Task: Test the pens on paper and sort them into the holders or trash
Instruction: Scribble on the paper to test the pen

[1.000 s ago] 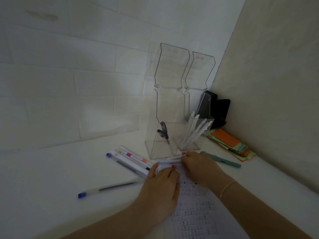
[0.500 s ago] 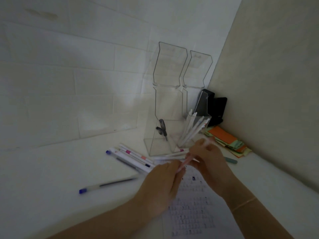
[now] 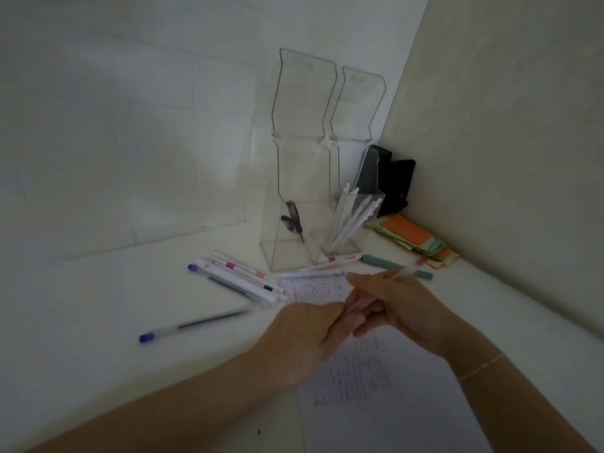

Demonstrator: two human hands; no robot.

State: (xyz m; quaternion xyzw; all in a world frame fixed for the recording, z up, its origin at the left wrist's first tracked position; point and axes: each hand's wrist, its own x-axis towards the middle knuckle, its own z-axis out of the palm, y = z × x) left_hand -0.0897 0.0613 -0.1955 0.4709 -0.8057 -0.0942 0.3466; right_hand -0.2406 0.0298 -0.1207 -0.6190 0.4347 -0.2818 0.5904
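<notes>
My right hand (image 3: 395, 308) grips the pink pen (image 3: 389, 282); my left hand (image 3: 307, 331) pinches its near end. I'd pull the cap straight off over the paper (image 3: 359, 371).

The paper (image 3: 356, 371) under the hands carries rows of small printed characters, too blurred to read. Faint pinkish marking on the right holder's (image 3: 358, 103) top, behind the paper, is illegible too.

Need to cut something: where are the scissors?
In the head view, the scissors stand inside the left clear holder, beside the holder of white pens.
</notes>
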